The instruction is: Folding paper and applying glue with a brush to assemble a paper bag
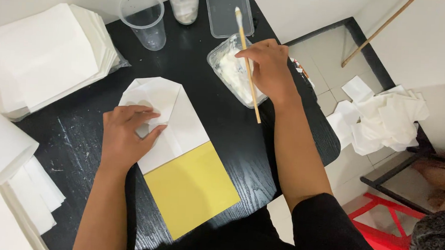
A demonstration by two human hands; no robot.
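Hands first: we count two of our own. Our left hand [124, 137] lies flat, fingers spread, pressing one folded white paper piece [169, 125] on the black table [199, 78]; one yellow sheet [191, 188] touches that piece's lower edge. Our right hand [267, 66] is closed around one wooden brush [248, 65], held over one clear tub of white paste [234, 72]. Behind stand two clear cups [144, 19], one flat lid [227, 8], and one stack of white sheets [43, 55] at left.
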